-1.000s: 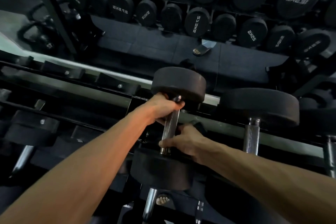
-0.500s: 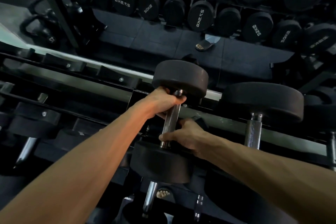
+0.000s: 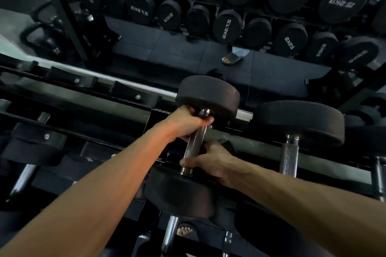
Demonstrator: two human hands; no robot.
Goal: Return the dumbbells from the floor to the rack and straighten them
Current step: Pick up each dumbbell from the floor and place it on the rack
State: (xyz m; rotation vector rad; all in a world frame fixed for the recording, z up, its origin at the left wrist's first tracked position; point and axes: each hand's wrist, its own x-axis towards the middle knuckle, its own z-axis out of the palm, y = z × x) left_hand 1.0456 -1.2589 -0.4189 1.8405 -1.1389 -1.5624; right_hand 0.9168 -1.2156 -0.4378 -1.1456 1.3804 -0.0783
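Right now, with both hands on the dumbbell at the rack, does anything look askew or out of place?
Nothing looks damaged. The black rubber-headed dumbbell with the chrome handle sits slightly tilted compared with the larger black dumbbell beside it. Left hand and right hand both grip its handle, so it is not yet straightened.

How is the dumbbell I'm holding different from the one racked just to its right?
The held dumbbell has both hands on its handle, the left hand near the far head and the right hand near the near head; the neighbouring dumbbell is untouched. The held one's heads look smaller, the neighbour's far head wider. Both have black round heads and chrome handles, lying across the rack rail.
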